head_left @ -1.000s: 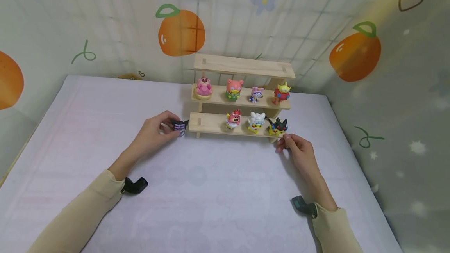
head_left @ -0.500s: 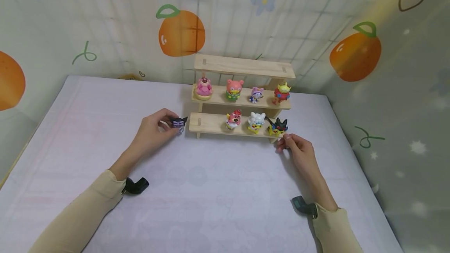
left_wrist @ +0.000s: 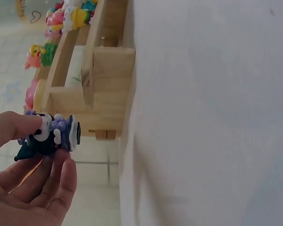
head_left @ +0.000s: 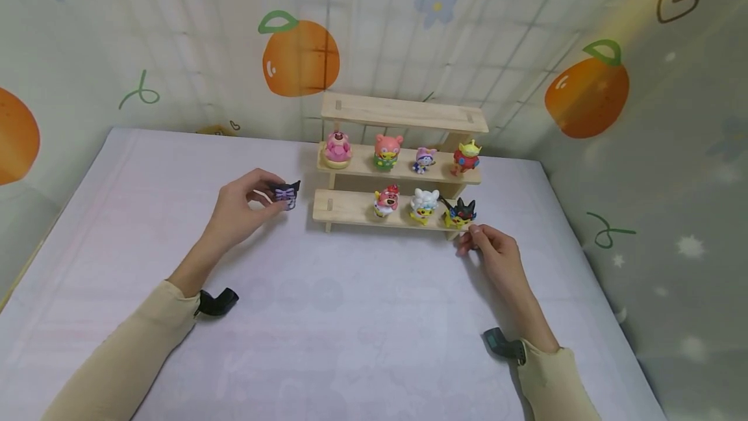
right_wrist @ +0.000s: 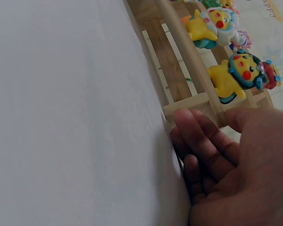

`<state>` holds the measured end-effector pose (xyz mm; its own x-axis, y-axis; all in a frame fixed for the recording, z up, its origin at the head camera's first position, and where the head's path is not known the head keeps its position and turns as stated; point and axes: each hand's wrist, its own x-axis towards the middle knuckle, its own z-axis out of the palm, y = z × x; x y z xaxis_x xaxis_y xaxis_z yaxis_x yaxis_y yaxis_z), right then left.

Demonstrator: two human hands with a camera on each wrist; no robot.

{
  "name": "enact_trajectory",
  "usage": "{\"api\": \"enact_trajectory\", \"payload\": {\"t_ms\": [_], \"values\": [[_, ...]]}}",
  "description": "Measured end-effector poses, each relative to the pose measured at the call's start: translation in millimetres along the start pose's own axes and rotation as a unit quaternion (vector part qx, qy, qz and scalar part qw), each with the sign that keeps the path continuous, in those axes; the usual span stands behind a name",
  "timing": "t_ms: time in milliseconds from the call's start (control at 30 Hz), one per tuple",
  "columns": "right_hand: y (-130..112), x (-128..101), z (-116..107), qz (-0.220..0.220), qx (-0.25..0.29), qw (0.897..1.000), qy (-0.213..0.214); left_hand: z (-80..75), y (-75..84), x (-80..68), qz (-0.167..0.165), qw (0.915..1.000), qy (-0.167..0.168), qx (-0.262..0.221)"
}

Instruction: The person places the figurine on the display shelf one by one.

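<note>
My left hand [head_left: 241, 208] pinches a small black-and-purple figurine [left_wrist: 49, 132] with a white face, between thumb and fingers. It is above the table, left of a three-tier wooden display shelf [head_left: 345, 208]. At the shelf's front right corner, my right hand [head_left: 497, 253] grips the end of the lowest board, thumb on one side and curled fingers on the other. Just above that thumb stands a yellow figurine with a black eared hood [head_left: 460, 213]. A white-hooded yellow figurine [head_left: 424, 205] and a red-and-pink one [head_left: 386, 201] share the lowest board, whose left end is bare.
The middle board bears a pink bear figurine [head_left: 337, 150], a pink-hooded one in green [head_left: 387, 151], a small purple one [head_left: 423, 160] and a red one with a yellow-green head [head_left: 466, 157]. A white cloth covers the table [head_left: 327, 317]. A printed curtain [head_left: 204, 31] hangs behind.
My left hand has moved left and away from the shelf, raised a little, with the figurine still in its fingers. The right hand has stayed at the shelf's corner.
</note>
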<state>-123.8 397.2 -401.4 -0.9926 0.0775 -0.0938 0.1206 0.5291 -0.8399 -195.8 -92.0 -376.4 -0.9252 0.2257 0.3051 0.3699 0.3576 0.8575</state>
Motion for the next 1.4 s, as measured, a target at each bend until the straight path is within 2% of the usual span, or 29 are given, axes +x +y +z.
{"api": "enact_trajectory", "payload": {"t_ms": [233, 533, 800, 967, 1133, 1400], "values": [[-1, 0, 0, -0.002, 0.004, 1.000, 0.000, 13.6, 4.7, -1.2, -0.004, 0.9998, -0.016, 0.006], [-1, -1, 0, 0.006, -0.004, 1.000, 0.001, 30.4, 10.8, 1.7, 0.007, 0.9994, -0.026, -0.021], [1, -1, 1, 0.010, -0.002, 1.000, 0.000, 36.8, 17.1, 4.2, 0.010, 0.9991, -0.022, -0.033], [1, -1, 1, 0.005, -0.002, 1.000, 0.003, 44.4, 16.0, 6.4, 0.002, 0.9979, -0.032, -0.056], [0, -1, 1, 0.005, -0.004, 1.000, 0.003, 53.3, 14.9, 9.9, 0.008, 0.9966, -0.038, -0.073], [-3, -1, 0, 0.006, -0.001, 1.000, 0.003, 59.6, 19.2, 14.4, 0.002, 0.9949, -0.036, -0.094]]}}
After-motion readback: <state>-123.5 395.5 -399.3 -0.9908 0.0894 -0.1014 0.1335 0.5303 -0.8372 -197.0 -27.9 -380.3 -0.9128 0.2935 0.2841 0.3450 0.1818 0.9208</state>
